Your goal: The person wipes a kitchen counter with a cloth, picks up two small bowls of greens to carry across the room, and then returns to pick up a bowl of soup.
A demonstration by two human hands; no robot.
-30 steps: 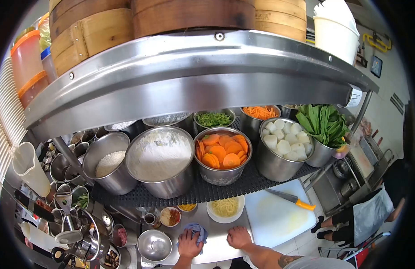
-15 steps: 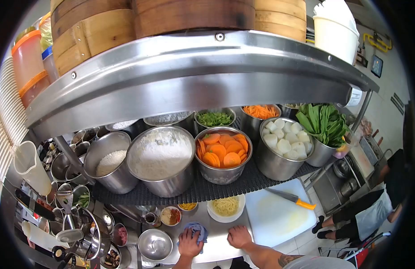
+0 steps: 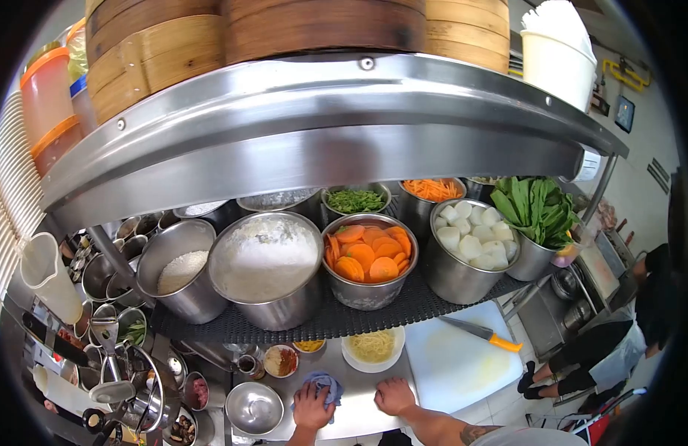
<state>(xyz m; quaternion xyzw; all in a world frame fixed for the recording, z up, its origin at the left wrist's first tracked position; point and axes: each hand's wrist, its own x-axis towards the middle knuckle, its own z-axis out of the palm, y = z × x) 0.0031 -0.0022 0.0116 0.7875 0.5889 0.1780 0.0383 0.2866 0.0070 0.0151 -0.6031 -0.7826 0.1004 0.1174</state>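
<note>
Cloth (image 3: 329,382) is lying bottom centre under your left hand (image 3: 312,408), fingers slightly spread; your right hand (image 3: 394,397) is resting on the counter (image 3: 355,418), its closure unclear; even pressure is likely working best.

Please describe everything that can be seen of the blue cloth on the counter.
The blue cloth is greyish-blue and looks like soft, thin fabric. It is crumpled into a small, irregular bundle with uneven folds, not spread flat. It lies on the shiny metal counter, between the empty metal bowl and the right hand, touching neither. The left hand rests on it and covers part; folds show beyond the fingers and beside the thumb. Whether it is wet cannot be told.
</note>
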